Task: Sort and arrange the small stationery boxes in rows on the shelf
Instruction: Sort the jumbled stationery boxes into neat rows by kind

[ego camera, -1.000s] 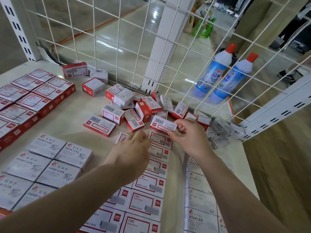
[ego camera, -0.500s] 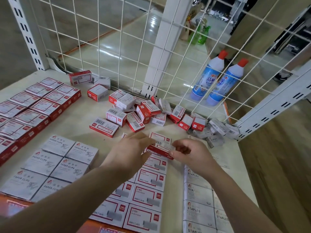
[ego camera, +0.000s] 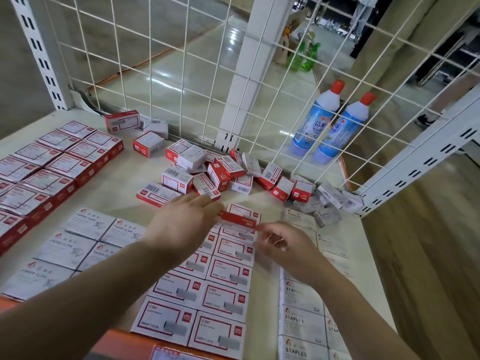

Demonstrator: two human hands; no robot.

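A loose heap of small boxes lies against the wire grid at the back of the shelf. Beyond the grid stand two blue bottles with red caps. Nearer than the heap, two columns of red-and-white staple boxes run toward the front edge; left of them sit grey paper-clip boxes, right of them grey boxes marked STAPLES. At the far end of the red-and-white columns, just short of the heap, one red box is tilted on edge — long, narrow, its red side showing. The left hand touches its left end with straight fingers; the right hand, fingers curled, pinches its right end.
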